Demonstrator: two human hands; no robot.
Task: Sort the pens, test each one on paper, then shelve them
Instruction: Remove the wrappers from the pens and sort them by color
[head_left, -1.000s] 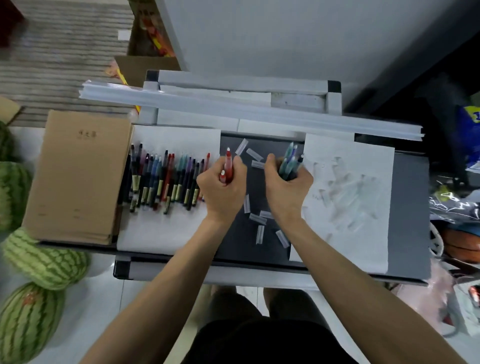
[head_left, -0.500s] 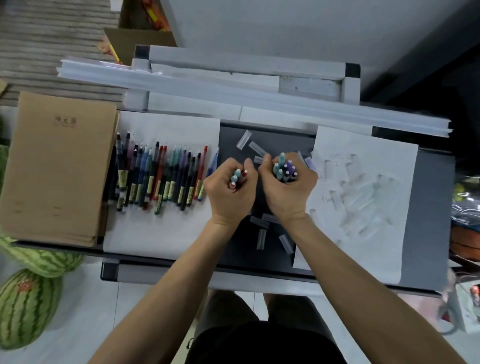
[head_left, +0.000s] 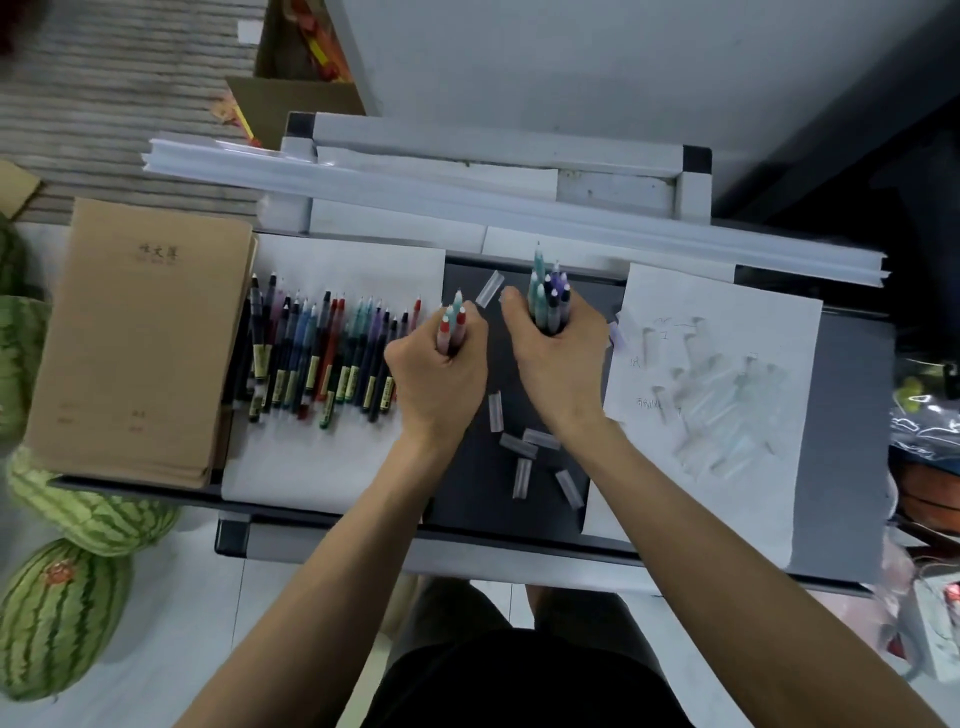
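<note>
left hand (head_left: 436, 384) now grips three red-and-teal plastic pens (head_left: 452, 322), not one — right hand (head_left: 561, 364), 3 o'clock, clamps purple-teal pen bundle (head_left: 548, 296) — sorting underway.

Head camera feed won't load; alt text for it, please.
Two hands hold pens upright over a dark desk: the left hand grips a few pens, the right hand a larger bundle. A row of pens lies on white paper to the left, clear caps are scattered on the desk, and a scribbled sheet lies to the right.
</note>
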